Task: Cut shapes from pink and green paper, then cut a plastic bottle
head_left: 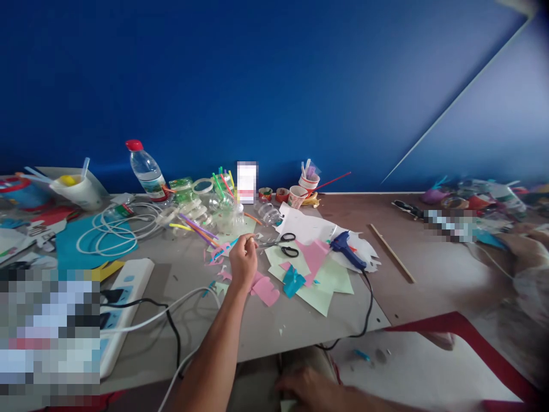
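Note:
My left hand (pixel 243 257) is over the table with its fingers curled together; what they hold, if anything, is hidden. Just to its right lie black-handled scissors (pixel 290 245), blades toward the hand. Pink paper scraps (pixel 266 290) lie beside the wrist, and a blue and pink paper cutting (pixel 223 252) is on its left. Low down by my lap, my right hand (pixel 306 384) is blurred, its fingers not clear. A pale green bit (pixel 288 405) shows beneath it. Pale green sheets (pixel 317 300), a crumpled blue scrap (pixel 294 281) and a blue glue gun (pixel 346 249) lie right of the scissors.
A power strip (pixel 126 312) with cords and a coiled white cable (pixel 111 229) occupy the left. Behind stand a red-capped bottle (pixel 146 171), plastic bottles, straws and paper cups (pixel 297 196). A wooden stick (pixel 392 253) lies right; another person's arm (pixel 525 252) is at the far right.

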`<action>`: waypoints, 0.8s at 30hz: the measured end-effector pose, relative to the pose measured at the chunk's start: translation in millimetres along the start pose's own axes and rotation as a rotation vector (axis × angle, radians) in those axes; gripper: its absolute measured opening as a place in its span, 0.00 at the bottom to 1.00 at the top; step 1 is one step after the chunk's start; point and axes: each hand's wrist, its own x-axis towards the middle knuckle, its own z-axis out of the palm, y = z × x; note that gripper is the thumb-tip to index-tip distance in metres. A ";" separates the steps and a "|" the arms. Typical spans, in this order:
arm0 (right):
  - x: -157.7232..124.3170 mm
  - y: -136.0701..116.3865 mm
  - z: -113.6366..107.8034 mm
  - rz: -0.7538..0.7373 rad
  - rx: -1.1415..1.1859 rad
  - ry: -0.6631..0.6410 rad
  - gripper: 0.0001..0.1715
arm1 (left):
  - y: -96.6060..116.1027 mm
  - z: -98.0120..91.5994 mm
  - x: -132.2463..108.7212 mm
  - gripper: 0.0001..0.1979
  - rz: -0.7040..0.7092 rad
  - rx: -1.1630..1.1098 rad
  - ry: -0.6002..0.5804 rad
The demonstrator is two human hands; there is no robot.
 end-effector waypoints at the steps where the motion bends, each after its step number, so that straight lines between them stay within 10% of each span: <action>1: -5.6 -14.8 -26.8 0.018 0.107 0.056 0.23 | 0.5 0.4 0.1 0.09 -0.002 -0.007 0.002; 7: 57.9 -55.4 -150.4 -0.031 0.105 0.514 0.15 | -2.2 -4.5 2.6 0.10 -0.029 -0.019 0.065; 12: 129.1 -50.9 -154.5 0.069 -0.079 0.549 0.18 | -10.0 -14.3 9.2 0.09 -0.063 -0.024 0.217; 24: 115.2 -5.2 -189.6 -0.235 0.139 0.959 0.14 | -8.8 -24.4 23.4 0.10 -0.192 -0.302 0.491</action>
